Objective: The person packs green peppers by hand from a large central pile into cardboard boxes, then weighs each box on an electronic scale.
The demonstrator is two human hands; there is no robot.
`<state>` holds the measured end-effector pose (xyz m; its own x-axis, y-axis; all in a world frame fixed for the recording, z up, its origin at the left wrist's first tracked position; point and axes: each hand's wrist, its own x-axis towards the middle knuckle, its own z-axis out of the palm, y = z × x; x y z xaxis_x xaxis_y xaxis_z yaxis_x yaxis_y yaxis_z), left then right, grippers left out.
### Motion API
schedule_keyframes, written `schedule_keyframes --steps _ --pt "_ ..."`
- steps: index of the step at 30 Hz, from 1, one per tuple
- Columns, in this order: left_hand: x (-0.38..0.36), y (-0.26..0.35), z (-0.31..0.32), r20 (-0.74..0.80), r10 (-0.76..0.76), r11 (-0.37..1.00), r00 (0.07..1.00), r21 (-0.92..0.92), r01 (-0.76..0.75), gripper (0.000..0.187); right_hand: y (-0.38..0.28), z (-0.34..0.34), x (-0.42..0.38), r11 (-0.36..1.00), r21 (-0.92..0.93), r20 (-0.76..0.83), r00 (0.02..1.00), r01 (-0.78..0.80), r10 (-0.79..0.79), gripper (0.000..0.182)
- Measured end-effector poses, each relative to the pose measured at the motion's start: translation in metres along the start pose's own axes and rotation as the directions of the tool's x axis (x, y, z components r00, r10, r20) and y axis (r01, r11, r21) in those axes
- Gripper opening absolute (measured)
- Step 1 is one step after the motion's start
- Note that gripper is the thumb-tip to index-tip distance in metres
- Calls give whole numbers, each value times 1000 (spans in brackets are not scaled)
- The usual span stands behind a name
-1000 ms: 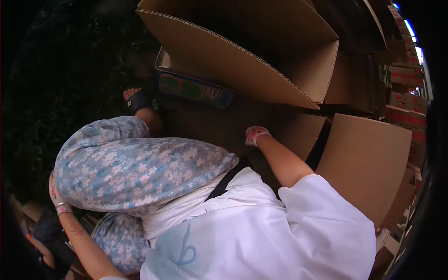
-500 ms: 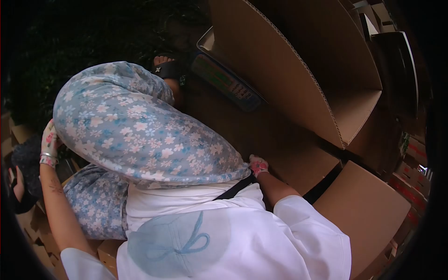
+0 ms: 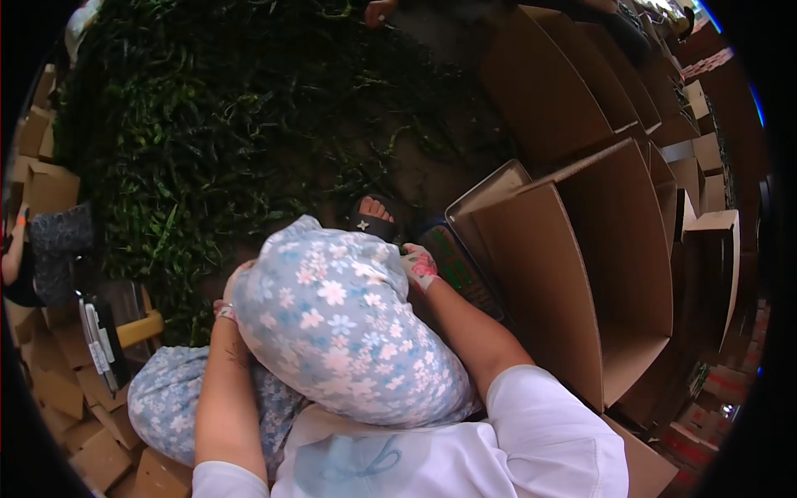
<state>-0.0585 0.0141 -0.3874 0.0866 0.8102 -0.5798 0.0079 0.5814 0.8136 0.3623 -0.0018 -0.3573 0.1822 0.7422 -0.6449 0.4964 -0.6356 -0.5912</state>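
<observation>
Two hands are in view, both gloved in a pink flower print and set well apart, one on each side of the raised knee [image 3: 344, 332] in blue floral trousers. The right hand [image 3: 420, 267] sits at about 1 o'clock from the knee, fingers bent, touching the knee's edge just beside the scale [image 3: 459, 270]; whether it grips anything I cannot tell. The left hand [image 3: 232, 292] lies at 9 o'clock of the knee, mostly hidden behind it, a bracelet at the wrist; its grip I cannot tell either.

One scale stands on the ground at 3 o'clock of the right hand, with a metal tray [image 3: 486, 192] on top. One large open cardboard box [image 3: 581, 266] leans over the scale at 3 o'clock. One sandalled foot [image 3: 373, 217] shows at 12 o'clock of the knee, at the edge of a heap of green chillies [image 3: 216, 133]. More cardboard boxes line up toward 1 o'clock.
</observation>
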Motion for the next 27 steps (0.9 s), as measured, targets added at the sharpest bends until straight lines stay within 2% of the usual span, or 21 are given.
schedule_keyframes --steps 1,2,3,4,5,6,7,8,10,12,13,14,15,16,18,19,20,21,22,26,27 --pt "33 -80 -31 36 -50 881 998 -469 61 24 -34 -11 0 993 78 -10 996 89 -89 40" --pt "25 -79 -14 -176 -181 858 968 -509 68 25 -75 -23 -2 973 154 -23 985 174 -172 35" --pt "21 -86 -9 -376 -236 936 896 -335 106 26 -103 -33 8 922 319 -75 976 218 -205 34" --pt "21 -91 -3 -291 -365 821 884 -549 158 31 -129 -42 29 844 464 -145 963 269 -227 33" --pt "21 -96 2 -199 -486 654 851 -729 203 36 -148 -53 63 879 343 -302 925 331 -231 37" --pt "22 -77 15 -194 -596 625 779 -721 298 50 -167 -67 98 905 204 -453 856 373 -250 41" --pt "22 -55 29 -186 -696 577 693 -720 386 64 -174 -81 137 945 78 -582 784 318 -216 46" --pt "25 -46 42 -248 -700 596 669 -719 357 71 -171 -95 173 971 -42 -693 693 237 -199 50" --pt "37 -23 71 -346 -702 608 622 -747 270 78 -152 -150 227 984 -167 -697 697 66 -165 57" --pt "59 -6 95 -341 -741 544 578 -810 219 75 -109 -209 280 968 -247 -626 757 33 -185 53" --pt "69 8 113 -390 -703 597 595 -778 195 73 -105 -226 284 978 -169 -580 790 123 -200 47" --pt "83 27 134 -435 -661 648 611 -742 173 70 -113 -239 282 996 -76 -504 861 35 -69 57" --pt "98 39 148 -422 -598 687 682 -708 165 69 -81 -252 316 989 36 -478 872 141 -107 63" --pt "113 50 163 -401 -532 723 746 -674 154 67 -111 -239 297 995 102 -507 861 23 32 76" --pt "145 74 193 -350 -399 795 848 -593 130 69 -62 -240 337 991 37 -521 849 130 -92 76" --pt "162 76 204 -302 -368 795 880 -593 129 70 -47 -231 341 980 -103 -482 853 173 -201 71" --pt "176 79 217 -248 -328 793 912 -596 123 70 -57 -214 325 975 -53 -430 876 217 -218 65" --pt "184 89 232 -217 -334 767 917 -628 131 71 -69 -196 308 967 1 -376 896 254 -235 60" --pt "190 98 244 -186 -340 740 922 -658 140 71 -100 -164 271 936 245 -303 937 253 -174 53" --pt "205 105 269 -20 -299 768 954 -598 228 73 -118 -81 222 925 337 -252 964 176 -91 41" --pt "216 86 269 15 -282 805 959 -540 245 70 -121 -70 215 848 504 -184 980 162 -78 43"
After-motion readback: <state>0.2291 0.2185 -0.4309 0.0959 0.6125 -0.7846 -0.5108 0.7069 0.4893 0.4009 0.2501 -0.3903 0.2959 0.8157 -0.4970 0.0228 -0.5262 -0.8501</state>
